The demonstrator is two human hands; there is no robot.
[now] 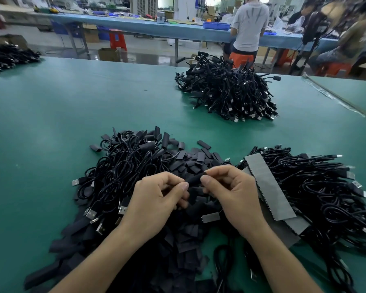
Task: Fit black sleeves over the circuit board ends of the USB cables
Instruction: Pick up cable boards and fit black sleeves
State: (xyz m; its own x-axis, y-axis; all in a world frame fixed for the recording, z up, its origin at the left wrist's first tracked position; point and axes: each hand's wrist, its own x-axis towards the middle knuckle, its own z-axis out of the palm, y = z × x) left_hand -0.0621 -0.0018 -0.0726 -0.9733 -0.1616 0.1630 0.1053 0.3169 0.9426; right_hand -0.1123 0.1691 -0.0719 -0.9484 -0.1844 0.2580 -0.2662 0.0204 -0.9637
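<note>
Both my hands are raised over a heap of loose black sleeves near the table's front. A black sleeve spans the gap between them. My right hand pinches its right end between thumb and forefinger. My left hand pinches its left end, fingers curled; whether a cable end is inside it is hidden. A pile of black USB cables with sleeves on them lies to the left. Another pile of USB cables lies to the right.
Grey strips lie across the right pile. A third heap of cables sits further back on the green table, and a fourth at the far left edge. People work at a blue bench behind.
</note>
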